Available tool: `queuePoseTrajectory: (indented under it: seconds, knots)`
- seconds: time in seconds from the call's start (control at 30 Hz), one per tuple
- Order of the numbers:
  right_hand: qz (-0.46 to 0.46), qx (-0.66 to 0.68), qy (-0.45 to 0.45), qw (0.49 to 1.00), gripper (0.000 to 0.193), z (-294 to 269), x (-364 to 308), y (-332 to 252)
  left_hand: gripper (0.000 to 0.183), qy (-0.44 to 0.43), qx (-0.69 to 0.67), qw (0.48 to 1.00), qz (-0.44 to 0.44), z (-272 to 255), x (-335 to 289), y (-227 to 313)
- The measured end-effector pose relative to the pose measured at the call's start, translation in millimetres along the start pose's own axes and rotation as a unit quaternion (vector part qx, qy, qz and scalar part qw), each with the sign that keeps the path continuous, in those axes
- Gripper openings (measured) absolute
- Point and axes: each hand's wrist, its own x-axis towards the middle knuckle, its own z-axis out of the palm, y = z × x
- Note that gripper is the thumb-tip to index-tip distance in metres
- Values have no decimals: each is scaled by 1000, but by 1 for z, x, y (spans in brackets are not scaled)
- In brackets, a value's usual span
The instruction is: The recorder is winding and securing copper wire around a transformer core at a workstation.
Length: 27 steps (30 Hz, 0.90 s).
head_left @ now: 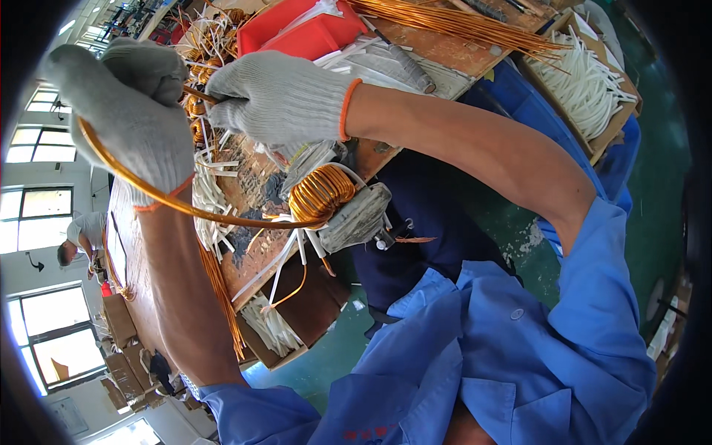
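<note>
Grey-gloved left hand [130, 111] fisted, grey-gloved right hand [278, 96] pinching, both grip thick copper-coloured wire [222, 217]; ring-shaped copper coil [320, 194], against rough grey block [357, 221] near bench edge, looks mostly wound, long tail unwound.

Factory workshop, scuffed wooden bench [451, 58] with copper-coloured coils [320, 194] and bundled wires [460, 26], red plastic bin [319, 33], box [612, 133] of white tubes [582, 85], stacked cartons [126, 374], green floor [656, 148], large windows [55, 310], another worker [90, 227] near them.

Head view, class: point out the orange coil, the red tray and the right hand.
Orange coil [320, 194], head view: middle of its windings.
Red tray [334, 38], head view: side wall.
Right hand [282, 98], head view: its gloved back.
</note>
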Motion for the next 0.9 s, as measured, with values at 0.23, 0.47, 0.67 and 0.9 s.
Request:
queuePoseTrajectory:
  seconds: [0.23,0.47,0.67,0.9]
  knots:
    - [29,-8,-72,997,26,14,-8,13,76,147,-7,979,-140,26,-16,-3]
    - [306,197,-221,905,31,-17,-35,-8,72,35,-9,964,-263,15,-33,-31]
    - [220,64,-207,951,23,-42,-60,-4,68,-17,-97,899,-426,20,-73,-37]
    - [-114,-85,-24,990,19,-31,-193,-10,56,-31,-177,814,-552,4,-111,-53]
